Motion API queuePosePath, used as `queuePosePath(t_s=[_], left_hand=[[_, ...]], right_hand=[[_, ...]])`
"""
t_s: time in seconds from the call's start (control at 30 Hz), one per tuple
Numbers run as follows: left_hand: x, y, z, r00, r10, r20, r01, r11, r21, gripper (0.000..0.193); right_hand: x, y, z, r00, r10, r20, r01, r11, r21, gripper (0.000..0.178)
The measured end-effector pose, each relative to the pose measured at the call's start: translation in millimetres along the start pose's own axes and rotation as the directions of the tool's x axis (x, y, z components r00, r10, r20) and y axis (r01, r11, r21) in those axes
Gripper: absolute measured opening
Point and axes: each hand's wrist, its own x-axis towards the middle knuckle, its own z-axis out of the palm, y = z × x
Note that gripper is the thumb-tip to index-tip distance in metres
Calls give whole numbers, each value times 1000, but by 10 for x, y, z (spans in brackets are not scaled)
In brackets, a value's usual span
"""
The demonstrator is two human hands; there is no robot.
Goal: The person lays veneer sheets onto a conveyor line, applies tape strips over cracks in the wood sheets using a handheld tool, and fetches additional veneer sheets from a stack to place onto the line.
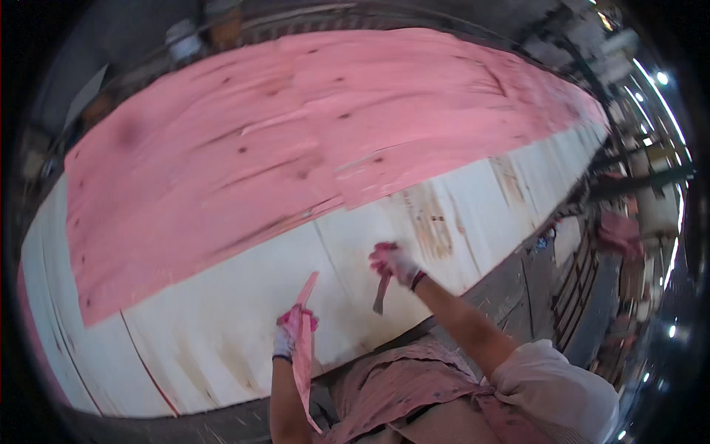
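My left hand, in a white glove stained pink, is closed around a long, narrow pink strip that hangs down past my forearm. To its right and a little farther out, my gloved right hand grips a short flat-bladed tool, its wide end pointing toward me; motion blur hides its exact kind. Both hands are over the pale wood-grained sheet along the near side of the stack. Beyond them lie broad pink sheets with dark knots and splits.
The stack's near edge runs close to my pink-stained apron. On the right stand a slatted wooden pallet and a dark metal beam. A whitish container is behind the stack at the far left.
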Motion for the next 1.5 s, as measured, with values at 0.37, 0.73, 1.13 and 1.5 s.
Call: queuePosePath(t_s=[0.37, 0.73, 1.13, 1.5], left_hand=[[-1144, -9, 586, 935, 314, 165, -353, 775, 524, 34], [-2031, -646, 647, 861, 509, -4, -319, 544, 776, 34], [-3678, -1611, 1080, 523, 681, -512, -94, 644, 760, 49], [-4436, -3677, 728, 284, 219, -933, -544, 839, 31, 52]], right_hand=[[-1434, 593, 93, 728, -682, -66, 511, 605, -610, 33], [-1202, 1161, 30, 597, -702, 389, 754, 325, -571, 41], [-881, 945, 10, 709, -512, 485, 705, 534, -467, 31], [-1434, 1352, 488, 679, -378, 629, 654, 700, -285, 28]])
